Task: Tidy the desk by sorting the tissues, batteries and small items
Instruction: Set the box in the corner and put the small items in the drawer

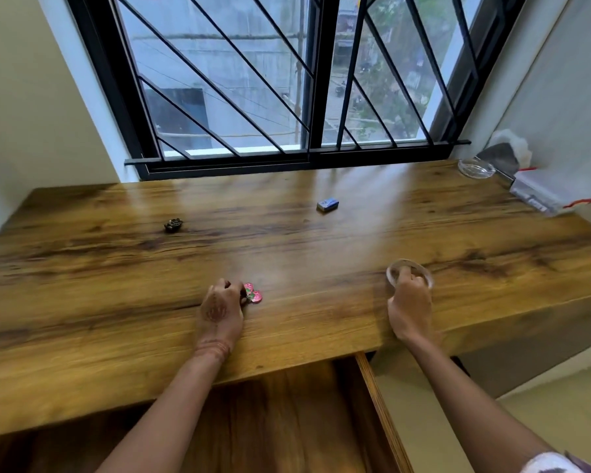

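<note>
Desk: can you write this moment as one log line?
left hand: pinches pink item | right hand: holds clear ring | desk: blue box, dark trinket loose | drawer: open

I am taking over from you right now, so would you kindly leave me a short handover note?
Left hand pinches a pink-and-green item on the desk. Right hand grips a clear ring.
Loose mid-desk: blue box, dark object.
Far right: tissue holder, glass dish, clear case, seemingly sorted.
Drawer stands open.
Left: stow both held things, then the two loose ones.
</note>
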A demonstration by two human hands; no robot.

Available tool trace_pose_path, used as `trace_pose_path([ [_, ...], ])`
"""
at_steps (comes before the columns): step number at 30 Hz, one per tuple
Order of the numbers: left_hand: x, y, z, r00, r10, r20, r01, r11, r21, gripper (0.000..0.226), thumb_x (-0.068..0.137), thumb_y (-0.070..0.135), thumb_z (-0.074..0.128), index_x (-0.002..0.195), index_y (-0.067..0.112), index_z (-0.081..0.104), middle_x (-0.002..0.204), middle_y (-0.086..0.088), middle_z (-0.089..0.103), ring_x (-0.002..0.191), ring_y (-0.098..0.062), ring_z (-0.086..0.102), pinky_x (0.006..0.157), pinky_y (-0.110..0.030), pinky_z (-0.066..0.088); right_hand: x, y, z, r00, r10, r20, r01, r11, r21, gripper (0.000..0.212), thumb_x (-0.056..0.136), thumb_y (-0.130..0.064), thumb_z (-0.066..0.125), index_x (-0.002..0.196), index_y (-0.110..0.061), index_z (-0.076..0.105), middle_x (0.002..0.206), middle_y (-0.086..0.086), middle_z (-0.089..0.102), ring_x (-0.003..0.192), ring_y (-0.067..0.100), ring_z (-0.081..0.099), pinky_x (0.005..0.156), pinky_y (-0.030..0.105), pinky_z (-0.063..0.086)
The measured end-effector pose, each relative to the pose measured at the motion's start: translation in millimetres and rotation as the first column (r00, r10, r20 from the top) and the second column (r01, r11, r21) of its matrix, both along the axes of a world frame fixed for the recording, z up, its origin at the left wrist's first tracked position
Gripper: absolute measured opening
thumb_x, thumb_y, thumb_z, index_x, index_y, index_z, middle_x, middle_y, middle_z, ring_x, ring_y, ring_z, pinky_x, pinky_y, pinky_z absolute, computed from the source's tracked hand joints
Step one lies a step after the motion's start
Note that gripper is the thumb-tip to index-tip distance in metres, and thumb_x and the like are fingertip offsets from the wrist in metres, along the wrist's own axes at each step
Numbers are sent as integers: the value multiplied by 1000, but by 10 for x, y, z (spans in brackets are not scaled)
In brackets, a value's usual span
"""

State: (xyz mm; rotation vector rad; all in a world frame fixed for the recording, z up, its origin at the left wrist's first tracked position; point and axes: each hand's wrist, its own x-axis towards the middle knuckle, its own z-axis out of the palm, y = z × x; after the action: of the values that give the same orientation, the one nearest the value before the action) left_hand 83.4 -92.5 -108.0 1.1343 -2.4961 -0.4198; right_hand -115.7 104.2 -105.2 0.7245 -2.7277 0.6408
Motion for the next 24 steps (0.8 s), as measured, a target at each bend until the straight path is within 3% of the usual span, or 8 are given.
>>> trace_pose_path([
  [6, 365, 493, 111, 998, -21, -53, 21, 1000, 5, 13, 84, 4, 58, 94, 0, 65, 102, -21, 63, 96, -38, 60, 79, -39, 48, 756, 120, 66, 978, 206, -15, -206, 961, -187, 33, 74, 15, 57, 104, 2, 60, 88, 17, 65, 81, 29, 63, 76, 40, 56],
  [11, 734, 1111, 199, 982, -57, -182, 59, 998, 6, 20, 79, -8, 59, 93, 5, 65, 96, -12, 65, 89, -27, 63, 74, -31, 53, 1460, 424, 36, 932, 359, -45, -358, 899, -254, 36, 72, 14, 59, 103, -4, 61, 90, 11, 65, 82, 26, 62, 77, 37, 55],
  [15, 1067, 1612, 57, 961, -40, -273, 53, 998, 42, 23, 81, -6, 55, 96, 8, 66, 94, -4, 66, 88, -14, 61, 80, -20, 49, 2058, 823, -177, 878, 473, -69, -476, 852, -220, 37, 69, 6, 72, 101, -8, 66, 89, 3, 68, 85, 15, 64, 82, 25, 51],
  [18, 1328, 1937, -195, 960, 17, -281, 24, 989, 143, 22, 80, -5, 59, 92, 12, 65, 87, -2, 65, 80, -11, 62, 70, -16, 49, 2354, 1120, -461, 833, 552, 18, -543, 825, -159, 32, 67, -4, 78, 96, -13, 67, 83, -2, 68, 77, 10, 65, 72, 20, 54],
  [21, 1523, 2171, -442, 976, 55, -209, 10, 954, 298, 20, 83, -4, 57, 88, 15, 63, 81, 0, 63, 72, -11, 62, 60, -20, 52, 2525, 1357, -698, 797, 590, 125, -585, 807, -80, 26, 66, -11, 81, 87, -17, 67, 72, -7, 67, 64, 4, 62, 59, 15, 54],
  [24, 1631, 2293, -567, 995, 48, -92, -13, 937, 349, 12, 88, 5, 55, 86, 15, 62, 85, 3, 61, 74, -6, 57, 57, -11, 45, 2618, 1486, -760, 791, 586, 180, -597, 802, 12, 30, 57, -13, 87, 80, -18, 68, 62, -7, 65, 56, 3, 61, 54, 11, 52],
])
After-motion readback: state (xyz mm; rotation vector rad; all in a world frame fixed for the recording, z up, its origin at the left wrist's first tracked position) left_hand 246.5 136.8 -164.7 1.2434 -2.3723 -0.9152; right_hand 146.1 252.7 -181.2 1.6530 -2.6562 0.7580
